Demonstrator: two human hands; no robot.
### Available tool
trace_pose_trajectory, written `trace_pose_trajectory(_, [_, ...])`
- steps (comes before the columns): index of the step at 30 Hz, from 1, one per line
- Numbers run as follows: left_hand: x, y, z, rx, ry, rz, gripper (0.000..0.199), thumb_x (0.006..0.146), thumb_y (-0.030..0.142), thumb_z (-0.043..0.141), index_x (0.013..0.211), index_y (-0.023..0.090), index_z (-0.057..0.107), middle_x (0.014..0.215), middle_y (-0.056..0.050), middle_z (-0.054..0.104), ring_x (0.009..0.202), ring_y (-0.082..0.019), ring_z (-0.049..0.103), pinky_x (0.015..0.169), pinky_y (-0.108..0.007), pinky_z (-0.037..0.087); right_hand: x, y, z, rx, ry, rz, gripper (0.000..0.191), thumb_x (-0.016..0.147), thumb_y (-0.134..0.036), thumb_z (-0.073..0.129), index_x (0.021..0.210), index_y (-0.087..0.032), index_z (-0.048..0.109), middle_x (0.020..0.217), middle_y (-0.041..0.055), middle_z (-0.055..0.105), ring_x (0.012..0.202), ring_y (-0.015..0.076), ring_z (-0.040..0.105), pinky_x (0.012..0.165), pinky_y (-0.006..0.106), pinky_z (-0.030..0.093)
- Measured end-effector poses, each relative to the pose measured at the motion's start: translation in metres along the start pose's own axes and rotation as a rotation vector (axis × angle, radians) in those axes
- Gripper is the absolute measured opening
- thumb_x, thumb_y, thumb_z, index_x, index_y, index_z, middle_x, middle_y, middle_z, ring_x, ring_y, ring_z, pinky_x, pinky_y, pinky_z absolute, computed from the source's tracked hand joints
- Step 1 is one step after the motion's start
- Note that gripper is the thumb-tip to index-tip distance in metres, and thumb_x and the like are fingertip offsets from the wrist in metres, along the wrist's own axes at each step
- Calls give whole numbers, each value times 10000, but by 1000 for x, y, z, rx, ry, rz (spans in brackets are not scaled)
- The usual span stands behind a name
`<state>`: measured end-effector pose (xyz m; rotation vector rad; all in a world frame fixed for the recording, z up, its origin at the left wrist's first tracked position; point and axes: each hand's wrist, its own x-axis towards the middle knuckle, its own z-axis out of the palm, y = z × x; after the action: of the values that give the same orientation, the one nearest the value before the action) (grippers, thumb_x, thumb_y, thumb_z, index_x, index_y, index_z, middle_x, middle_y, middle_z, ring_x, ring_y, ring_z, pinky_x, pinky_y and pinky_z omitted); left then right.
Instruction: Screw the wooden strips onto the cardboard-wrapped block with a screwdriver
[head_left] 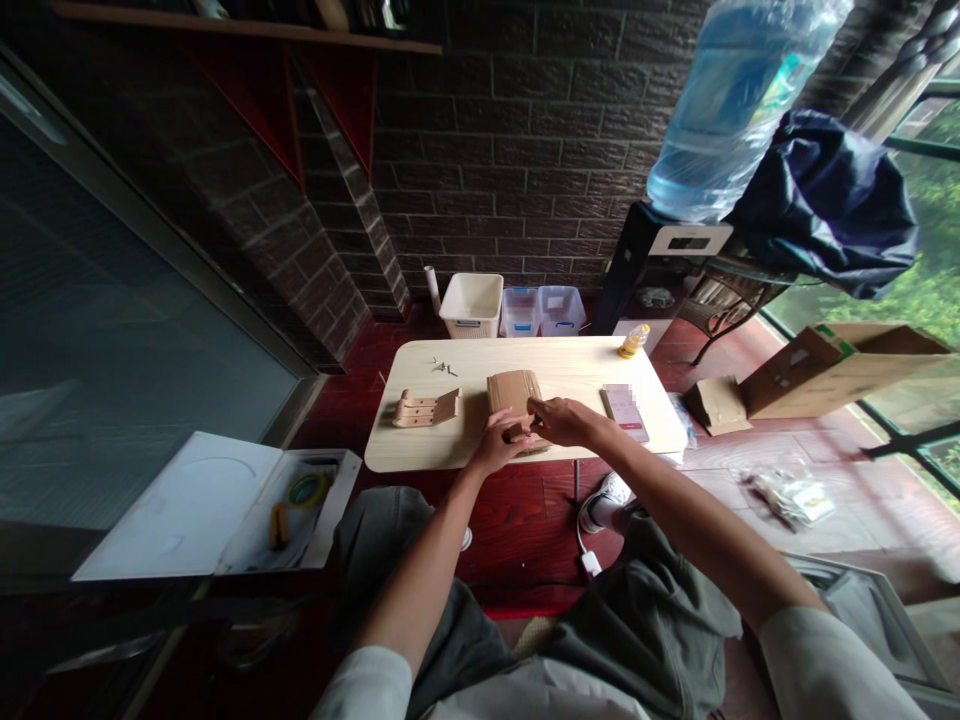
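Observation:
Both my hands work at the near edge of a pale wooden table [570, 365]. My left hand [495, 443] grips the lower part of a ridged, tan wooden piece [514, 393], possibly cardboard. My right hand [562, 421] presses its fingers on the same piece from the right. To the left lies a slatted wooden part [424, 408], with a few small screws [444, 368] behind it. A pink-and-white card or phone [625, 412] rests to the right, its surface blurred.
A small yellow bottle [634, 340] stands at the table's far right corner. Behind the table are a white bin [471, 305] and clear plastic boxes [540, 311]. An open white case [217, 510] lies at the left, a cardboard box [840, 370] at the right.

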<state>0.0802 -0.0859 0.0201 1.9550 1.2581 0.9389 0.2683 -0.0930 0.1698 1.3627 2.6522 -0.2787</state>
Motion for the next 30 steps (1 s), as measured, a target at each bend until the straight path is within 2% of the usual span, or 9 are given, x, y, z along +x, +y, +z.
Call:
trace_pose_trajectory(6, [0,-1,1,-8,18,5,252,714,333,793,940,224,770,1248,-71,682,1355,-313,458,1150,-482,361,1,0,0,-9,10,-17,250,990,-276,469,1213,-175,519,1059,124,721,937,229,701,672,255,427])
trace_pose_trajectory(12, [-2,-1,0,-7,-4,-21,292,730,380,779,982,233,767,1298,-59,655,1375,-299,434,1167,-457,341,2,-1,4,-41,-32,49,311,1005,-358,457,1224,-144,513,1037,174,719,924,258,706,673,273,440])
trace_pose_trajectory(22, [0,-4,3,-29,24,-19,361,711,352,803,1047,228,749,1206,-73,693,1358,-293,456,1145,-450,379,-2,0,2,9,5,-22,312,983,-302,493,1271,-183,490,1091,124,722,959,233,702,712,261,448])
trace_pose_trajectory(27, [-1,-4,3,-16,20,-11,285,728,365,789,980,236,760,1247,-65,676,1369,-293,443,1158,-456,368,-2,-1,3,-17,4,-17,270,999,-294,461,1220,-155,531,1058,153,720,946,240,702,691,266,454])
trace_pose_trajectory(30, [-1,-2,2,-9,11,-11,381,731,377,788,1080,229,743,1251,-76,674,1367,-298,447,1162,-462,361,-1,-1,6,-26,-7,31,293,1003,-346,463,1195,-138,542,1039,173,718,925,254,705,688,279,458])
